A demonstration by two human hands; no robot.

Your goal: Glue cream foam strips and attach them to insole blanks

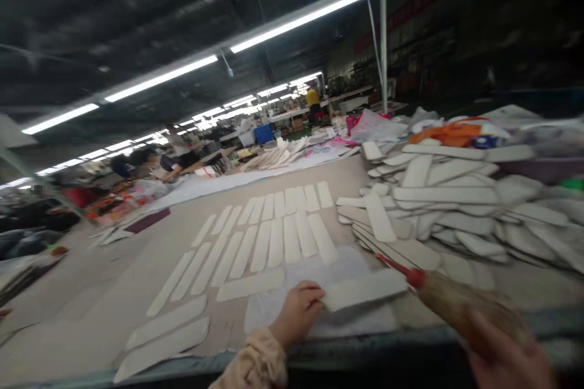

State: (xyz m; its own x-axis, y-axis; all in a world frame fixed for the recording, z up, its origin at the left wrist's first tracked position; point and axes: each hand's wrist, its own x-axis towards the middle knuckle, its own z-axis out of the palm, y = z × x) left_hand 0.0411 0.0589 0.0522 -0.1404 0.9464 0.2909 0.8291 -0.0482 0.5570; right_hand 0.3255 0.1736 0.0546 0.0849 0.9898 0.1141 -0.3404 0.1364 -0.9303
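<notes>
Left hand (pixel 298 313), 6 o'clock: fingers bent, tips at 9 o'clock end of pale strip (pixel 367 290), which lies 5 o'clock on counter (pixel 114 279); grip unclear. Right hand (pixel 511 346), 4 o'clock, blurred: wrapped round tool (pixel 456 304), pointing 10 o'clock.

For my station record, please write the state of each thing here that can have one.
Left hand: fingertips at the pale strip's end
Pale strip: single, over the white sheet
White sheet: spread out, partly covered
Red-tipped tool: held in right hand
Laid-out strips: flat, mostly apart
Right-side pile: strips heaped, overlapping
Tube lights: lit
</notes>
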